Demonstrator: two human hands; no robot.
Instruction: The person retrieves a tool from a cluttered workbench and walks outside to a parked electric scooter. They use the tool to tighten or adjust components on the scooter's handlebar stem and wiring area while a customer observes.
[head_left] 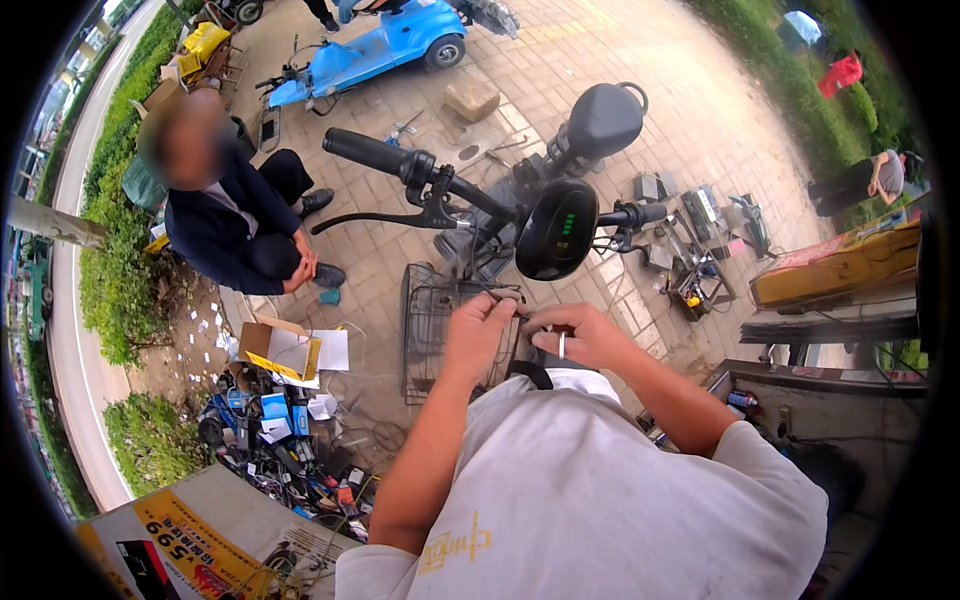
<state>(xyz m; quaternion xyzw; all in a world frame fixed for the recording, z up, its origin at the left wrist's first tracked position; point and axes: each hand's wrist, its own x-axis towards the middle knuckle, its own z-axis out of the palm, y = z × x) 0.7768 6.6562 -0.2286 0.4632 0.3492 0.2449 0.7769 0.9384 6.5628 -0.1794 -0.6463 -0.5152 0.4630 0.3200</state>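
Observation:
In front of me stands an electric scooter with a black handlebar, its display lit with green marks. Just below the display, my left hand pinches a thin dark strand that looks like a cable. Close beside it, my right hand, with a ring on one finger, has its fingers curled together near the same strand. What lies between the right fingertips is too small to make out. Left of my hands hangs a wire basket. Behind the display is the scooter's dark seat.
A seated person is at the left, near an open cardboard box and a heap of electrical parts. Metal parts and tools lie on the paving at right. A blue scooter stands farther back; a stone block sits before it.

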